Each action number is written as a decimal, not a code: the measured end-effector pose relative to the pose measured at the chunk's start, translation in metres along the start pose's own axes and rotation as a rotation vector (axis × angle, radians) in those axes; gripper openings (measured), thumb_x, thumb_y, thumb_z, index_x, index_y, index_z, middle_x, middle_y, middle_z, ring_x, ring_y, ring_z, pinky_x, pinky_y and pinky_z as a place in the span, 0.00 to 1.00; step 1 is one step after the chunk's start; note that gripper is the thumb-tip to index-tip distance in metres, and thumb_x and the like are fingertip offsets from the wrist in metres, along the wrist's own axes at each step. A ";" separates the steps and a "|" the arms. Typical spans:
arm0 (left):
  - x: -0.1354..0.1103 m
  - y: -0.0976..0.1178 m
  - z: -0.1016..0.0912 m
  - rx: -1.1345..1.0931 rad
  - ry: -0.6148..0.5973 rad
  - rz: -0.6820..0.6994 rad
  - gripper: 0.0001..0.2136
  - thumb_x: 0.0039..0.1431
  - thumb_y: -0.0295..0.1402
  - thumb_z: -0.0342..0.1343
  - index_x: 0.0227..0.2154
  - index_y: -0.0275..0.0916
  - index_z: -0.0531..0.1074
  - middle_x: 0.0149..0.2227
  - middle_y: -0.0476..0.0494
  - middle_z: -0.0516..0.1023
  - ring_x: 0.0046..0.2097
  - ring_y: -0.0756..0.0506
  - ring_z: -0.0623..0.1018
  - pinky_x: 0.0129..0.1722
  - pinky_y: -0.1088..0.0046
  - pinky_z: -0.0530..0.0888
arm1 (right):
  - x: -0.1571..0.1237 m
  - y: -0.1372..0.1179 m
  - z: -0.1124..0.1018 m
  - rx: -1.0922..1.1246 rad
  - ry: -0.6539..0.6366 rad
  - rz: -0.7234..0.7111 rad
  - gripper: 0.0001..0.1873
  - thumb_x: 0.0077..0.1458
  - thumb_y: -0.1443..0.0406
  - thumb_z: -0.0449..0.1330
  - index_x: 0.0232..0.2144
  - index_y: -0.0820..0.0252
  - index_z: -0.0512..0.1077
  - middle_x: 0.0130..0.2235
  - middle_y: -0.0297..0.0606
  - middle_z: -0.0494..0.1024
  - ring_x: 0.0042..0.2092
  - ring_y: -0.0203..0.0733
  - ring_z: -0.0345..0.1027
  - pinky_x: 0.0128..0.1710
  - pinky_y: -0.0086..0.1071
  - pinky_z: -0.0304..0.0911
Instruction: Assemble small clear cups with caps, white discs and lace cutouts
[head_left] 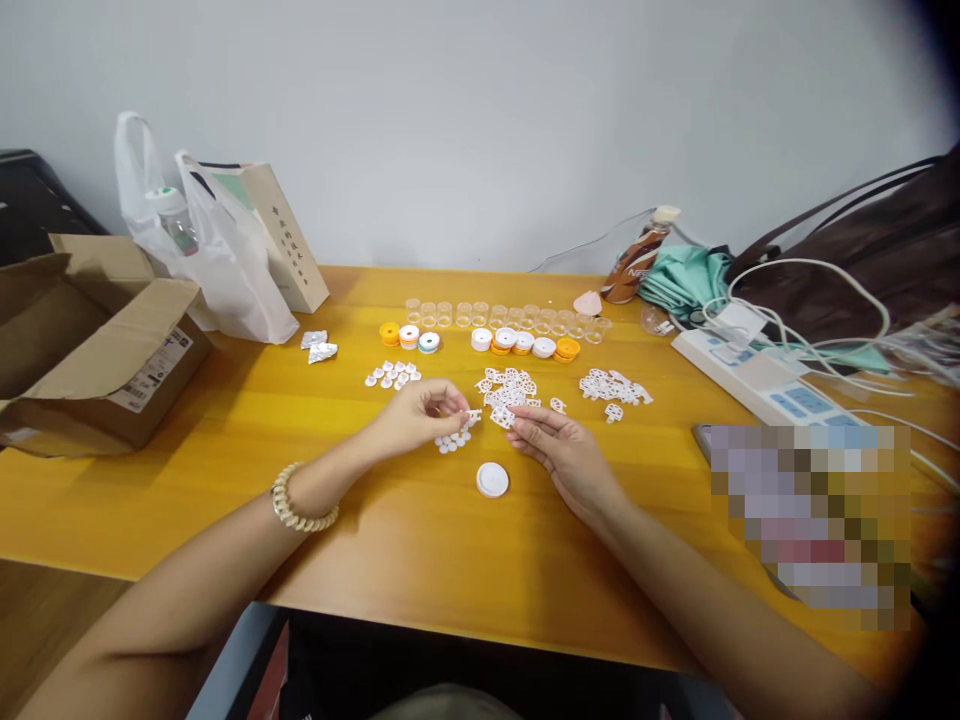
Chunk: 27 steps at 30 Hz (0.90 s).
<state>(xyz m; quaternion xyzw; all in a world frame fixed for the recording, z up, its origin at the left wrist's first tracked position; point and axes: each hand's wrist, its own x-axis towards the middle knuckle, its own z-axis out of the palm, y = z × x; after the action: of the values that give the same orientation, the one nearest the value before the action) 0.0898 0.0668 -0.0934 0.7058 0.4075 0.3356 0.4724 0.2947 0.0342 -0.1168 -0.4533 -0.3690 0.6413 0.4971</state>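
Cardboard box [90, 350] stands open at the far left, with a plastic bag [232, 285] beside it; both sit at the side, probably to leave elbow room. Two foil packets [322, 352] lie near the bag. White knobs [394, 376] are spread loosely, which likely makes them easy to pick up singly. The left hand [415, 415] pinches a small white part [473, 415] between thumb and fingertips, above some white discs [452, 441]. Behind, caps [428, 343] and clear cups [464, 315] stand in rows, perhaps for easy counting. A round lid [493, 480] lies flat between the forearms, nearer the person. Just beyond the fingers is a pile of white cut-outs [510, 384], seemingly kept within reach. The right hand [568, 455] grips a flat cut-out [502, 417] by its edge, which seems to leave its face visible. The hands are apart, their pieces separated by a narrow gap. Farther right lie a second pile [615, 387] and a power strip [776, 390].
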 end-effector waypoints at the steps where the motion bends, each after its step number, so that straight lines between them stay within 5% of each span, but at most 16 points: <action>1: -0.002 0.002 0.002 -0.061 -0.031 -0.017 0.07 0.49 0.31 0.57 0.28 0.32 0.69 0.25 0.47 0.74 0.25 0.54 0.72 0.26 0.79 0.69 | 0.000 0.000 0.000 0.002 -0.006 0.004 0.14 0.37 0.63 0.68 0.31 0.58 0.76 0.29 0.33 0.77 0.31 0.34 0.70 0.40 0.32 0.66; 16: -0.002 -0.005 0.017 -0.268 -0.092 -0.072 0.13 0.49 0.33 0.60 0.38 0.34 0.70 0.25 0.50 0.71 0.22 0.57 0.67 0.21 0.81 0.66 | -0.003 0.003 0.004 0.030 -0.087 0.052 0.12 0.36 0.64 0.69 0.28 0.57 0.76 0.30 0.32 0.79 0.33 0.34 0.71 0.43 0.32 0.65; 21: -0.004 0.000 0.020 -0.087 0.007 0.021 0.11 0.51 0.30 0.58 0.38 0.33 0.71 0.27 0.47 0.74 0.24 0.55 0.69 0.24 0.80 0.68 | -0.003 0.002 0.005 0.076 -0.090 0.094 0.10 0.35 0.65 0.69 0.26 0.57 0.76 0.29 0.30 0.78 0.32 0.31 0.70 0.42 0.29 0.64; 27: -0.007 0.005 0.017 0.129 0.070 0.311 0.08 0.52 0.31 0.58 0.36 0.38 0.75 0.36 0.44 0.75 0.37 0.50 0.74 0.38 0.73 0.71 | -0.006 0.000 0.007 0.099 -0.105 0.110 0.10 0.36 0.66 0.69 0.27 0.57 0.76 0.30 0.30 0.78 0.32 0.30 0.70 0.40 0.26 0.64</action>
<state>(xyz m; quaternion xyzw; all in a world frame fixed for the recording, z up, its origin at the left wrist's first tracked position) 0.1027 0.0529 -0.0947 0.7771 0.3305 0.4020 0.3539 0.2891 0.0287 -0.1133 -0.4136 -0.3369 0.7080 0.4628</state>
